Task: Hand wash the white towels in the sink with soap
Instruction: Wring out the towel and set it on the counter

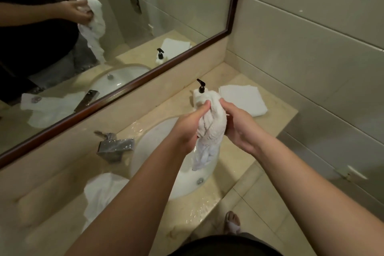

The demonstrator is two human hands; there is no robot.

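Observation:
A wet white towel (pixel 209 129) hangs twisted above the white sink bowl (pixel 153 137), its lower end dangling toward the drain (pixel 200 181). My left hand (pixel 190 125) grips the towel from the left, and my right hand (pixel 239 125) grips it from the right. Behind the towel's top stands a soap bottle with a black pump (pixel 201 85); its body is mostly hidden. A crumpled wet white towel (pixel 101 193) lies on the counter left of the sink. A folded dry white towel (pixel 243 98) lies on the counter at the right.
A square chrome tap (pixel 115 147) sits at the sink's back left. The beige stone counter (pixel 62 183) is wet around the bowl. A framed mirror (pixel 145 27) runs along the back wall. Tiled wall stands on the right, tiled floor (pixel 253 193) below.

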